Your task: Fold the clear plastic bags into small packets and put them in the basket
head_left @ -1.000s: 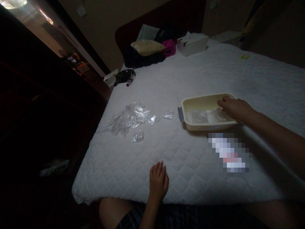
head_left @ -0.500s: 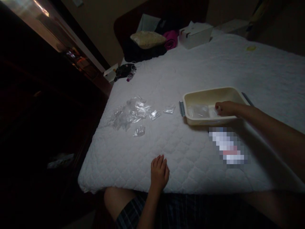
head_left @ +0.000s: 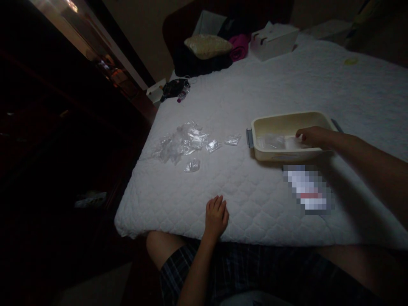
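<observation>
A cream plastic tub (head_left: pixel 277 123) with grey handles sits on the white quilted mattress (head_left: pixel 242 191). My right hand (head_left: pixel 314 137) reaches over its near rim, fingers curled on a small clear plastic bag (head_left: pixel 291 143) inside. More clear bags (head_left: pixel 269 141) lie in the tub. My left hand (head_left: pixel 216 216) rests flat on the mattress near its front edge, fingers together and stretched out, holding nothing. A heap of clear plastic bags (head_left: pixel 181 143) lies left of the tub, with single bags (head_left: pixel 192 165) scattered nearby.
A blurred-out white packet (head_left: pixel 307 189) lies in front of the tub. At the far end are a beige pillow (head_left: pixel 207 46), a pink cloth (head_left: pixel 239 46), a white box (head_left: pixel 274 40) and dark clothes. The mattress drops off at its left edge into a dark room.
My right hand has slid from the tub's far right corner down toward its near side and closed on a bag. The view has shifted slightly; the left hand stays put.
</observation>
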A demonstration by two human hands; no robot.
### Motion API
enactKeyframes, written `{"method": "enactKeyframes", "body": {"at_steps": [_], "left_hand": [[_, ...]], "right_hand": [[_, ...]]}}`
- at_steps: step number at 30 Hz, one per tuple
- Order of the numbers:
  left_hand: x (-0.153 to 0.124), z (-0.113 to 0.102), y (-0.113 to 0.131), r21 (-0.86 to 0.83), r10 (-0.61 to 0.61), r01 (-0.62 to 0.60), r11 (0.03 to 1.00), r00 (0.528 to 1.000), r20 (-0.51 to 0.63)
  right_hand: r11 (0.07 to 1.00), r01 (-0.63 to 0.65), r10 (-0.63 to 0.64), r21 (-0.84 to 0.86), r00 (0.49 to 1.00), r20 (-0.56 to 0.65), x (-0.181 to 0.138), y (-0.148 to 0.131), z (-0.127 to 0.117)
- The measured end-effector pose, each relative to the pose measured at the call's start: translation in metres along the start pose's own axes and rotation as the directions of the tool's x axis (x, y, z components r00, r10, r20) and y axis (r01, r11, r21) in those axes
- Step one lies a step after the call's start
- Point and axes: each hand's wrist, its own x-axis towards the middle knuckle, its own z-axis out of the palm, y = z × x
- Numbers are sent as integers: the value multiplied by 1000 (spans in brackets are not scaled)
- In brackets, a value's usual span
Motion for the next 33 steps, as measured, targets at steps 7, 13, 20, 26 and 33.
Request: {"method": "enactKeyframes", "body": {"at_steps": [7,13,20,26,33], "left_hand": [[0,2,-1,-21,3,-3,1000,1000,-14],[1,-1,1,-38,-13,12,999,1000,-2],[-4,4,1,-65,-60,55,996,995,-81],[-8,5,2,-91,-160,150,984,980,-118],[14,-7,-23,-94,-231,218,971,959,-163]], "right_hand": [[963,271,-265,-3,937,-226,-50,-55,-25],[831,556,-539,-4,804,-251,-146,-144,56],[794,606,-595,52,792,-137,-195,-223,182],[812,581,-569,50,808,-152,-202,-212,214],[808,581,-559,100,809,-180,-199,-207,217]]}}
